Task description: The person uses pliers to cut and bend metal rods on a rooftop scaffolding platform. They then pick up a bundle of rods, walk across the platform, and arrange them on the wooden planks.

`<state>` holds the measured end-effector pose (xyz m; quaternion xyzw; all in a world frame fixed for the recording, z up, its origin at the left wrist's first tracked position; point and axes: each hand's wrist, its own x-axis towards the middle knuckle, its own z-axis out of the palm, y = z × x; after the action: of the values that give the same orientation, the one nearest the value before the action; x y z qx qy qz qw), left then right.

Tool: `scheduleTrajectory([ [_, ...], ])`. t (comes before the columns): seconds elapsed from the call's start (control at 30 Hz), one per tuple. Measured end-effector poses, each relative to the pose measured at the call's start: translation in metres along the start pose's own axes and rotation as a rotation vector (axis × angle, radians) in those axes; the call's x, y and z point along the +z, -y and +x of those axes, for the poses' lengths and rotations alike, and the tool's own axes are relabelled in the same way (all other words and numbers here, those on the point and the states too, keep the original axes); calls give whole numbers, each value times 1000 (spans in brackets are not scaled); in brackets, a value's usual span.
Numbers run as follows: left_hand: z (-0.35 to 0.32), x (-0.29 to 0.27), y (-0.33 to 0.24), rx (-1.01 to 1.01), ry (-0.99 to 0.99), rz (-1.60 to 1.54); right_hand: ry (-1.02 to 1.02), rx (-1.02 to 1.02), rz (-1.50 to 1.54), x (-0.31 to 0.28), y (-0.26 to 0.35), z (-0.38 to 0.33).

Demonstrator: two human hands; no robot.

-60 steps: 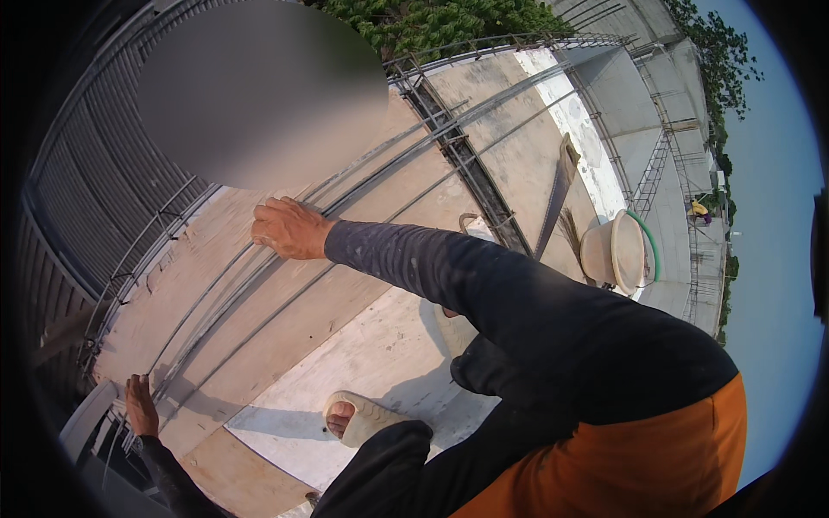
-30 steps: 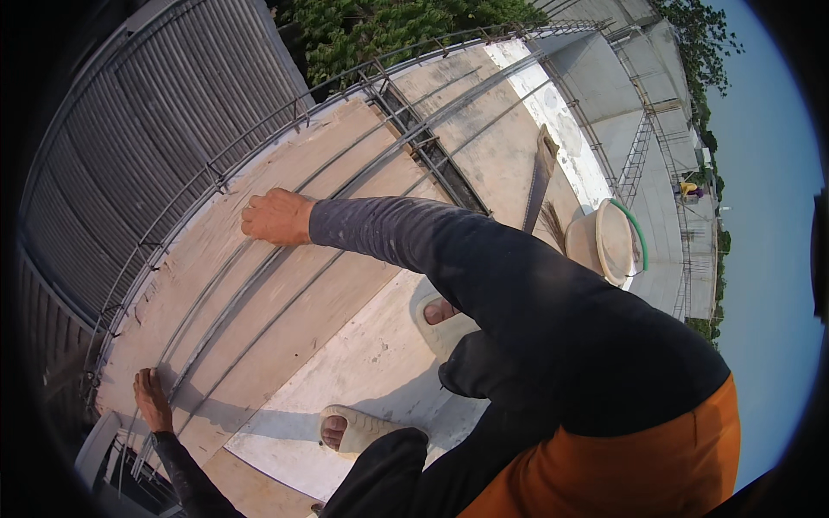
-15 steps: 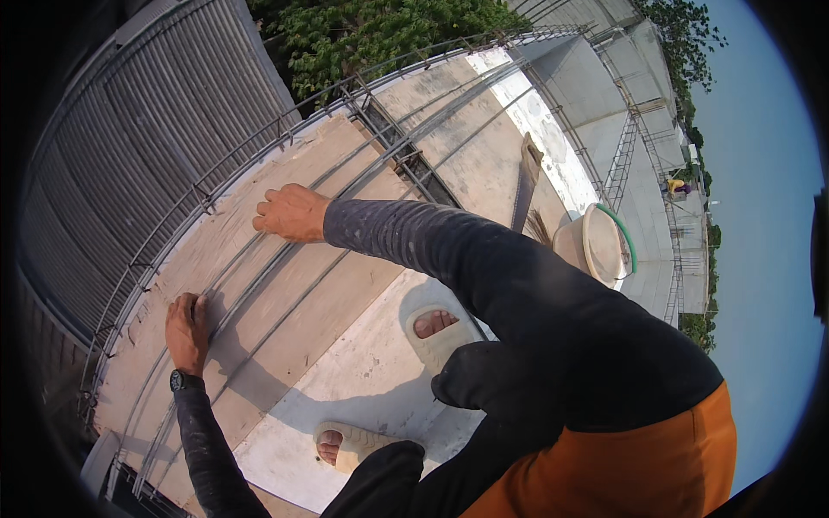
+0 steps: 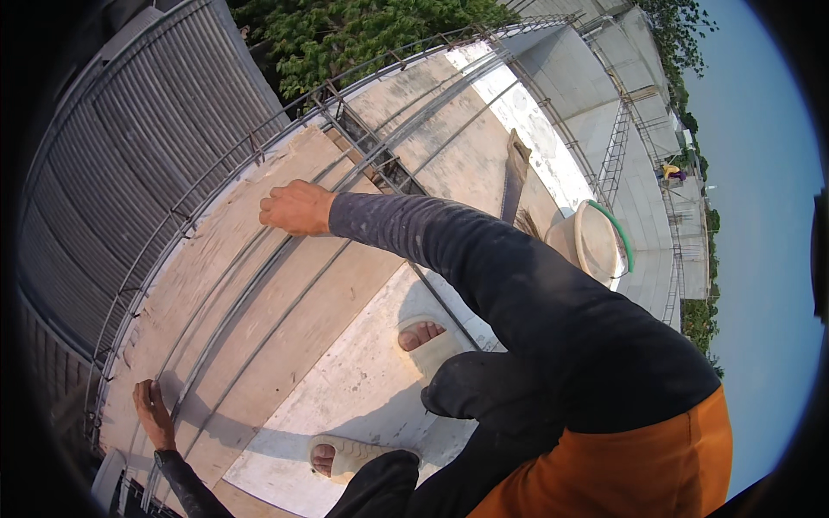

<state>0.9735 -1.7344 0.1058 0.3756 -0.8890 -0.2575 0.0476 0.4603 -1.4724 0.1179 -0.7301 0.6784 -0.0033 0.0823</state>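
Rebar rods (image 4: 259, 285) are gripped at two places on a rooftop slab, seen from above the person's head. The right hand (image 4: 295, 207) is closed in a fist around one of the long steel rods near the far edge of the plywood formwork (image 4: 285, 337), the dark-sleeved arm stretched out across the deck. The left hand (image 4: 154, 413) is set down on the rods close to the near left corner of the formwork, fingers curled over the steel; how tightly it is clamped cannot be told. The rods are laid lengthwise and roughly parallel along the formwork, just inside a rebar cage (image 4: 199, 194) that runs along the slab's outer edge beside a corrugated metal roof (image 4: 129, 147). Both feet are seen in pale sandals (image 4: 429, 341) on a whitish board (image 4: 354, 406) laid over the deck, near its middle. A pale bucket (image 4: 596, 242) with a green rim is stood toward the right edge of the slab, with a dark plank (image 4: 515, 177) lying just beside it. Trees are seen beyond the far edge.
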Motion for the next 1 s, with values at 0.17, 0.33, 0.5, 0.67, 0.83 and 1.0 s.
scheduleTrajectory([
  [0.17,-2,-7,-3,-22,51,37,12,14,2,-3,1,-5],
  [0.33,-6,11,47,8,37,-91,11,5,39,7,-1,0],
  [0.5,19,-5,29,-41,198,-131,-85,56,137,10,3,-9],
  [0.67,27,11,21,-67,211,-139,0,93,40,6,2,1],
  [0.83,44,37,-8,24,208,-71,39,124,-15,2,-28,-29],
  [1.0,47,55,-25,26,164,-70,56,116,-81,-7,-46,-32],
])
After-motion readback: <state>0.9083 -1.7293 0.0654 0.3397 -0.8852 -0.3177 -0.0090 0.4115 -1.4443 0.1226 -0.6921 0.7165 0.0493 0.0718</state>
